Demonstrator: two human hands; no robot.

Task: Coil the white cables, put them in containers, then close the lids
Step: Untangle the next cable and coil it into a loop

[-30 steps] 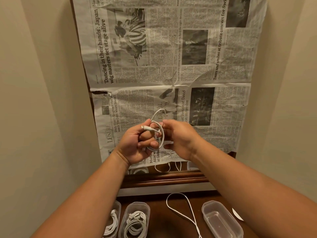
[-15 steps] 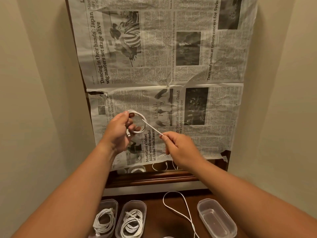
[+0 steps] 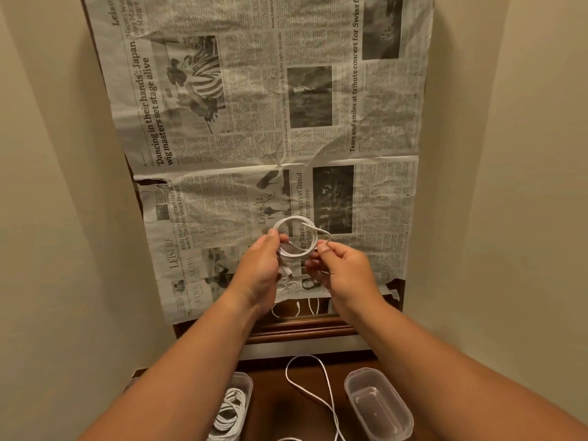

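A white cable (image 3: 297, 232) is wound into a small round coil held up in front of the newspaper. My left hand (image 3: 259, 270) pinches the coil's left side, and a plug end hangs below its fingers. My right hand (image 3: 342, 273) grips the cable's loose end at the coil's right side. On the dark wooden surface below, an empty clear container (image 3: 378, 405) stands at the right. A container with a coiled white cable (image 3: 230, 409) sits at the left, partly behind my left forearm. A loose white cable (image 3: 313, 386) lies between them.
A newspaper sheet (image 3: 270, 122) covers a mirror on the wall ahead; its wooden frame (image 3: 302, 329) shows at the bottom, with cable reflections in the uncovered strip. Beige walls close in on both sides.
My hands have come back together after being spread apart. The straight length pulled out by my right hand is now wound onto the coil, which is larger and centred between my hands.
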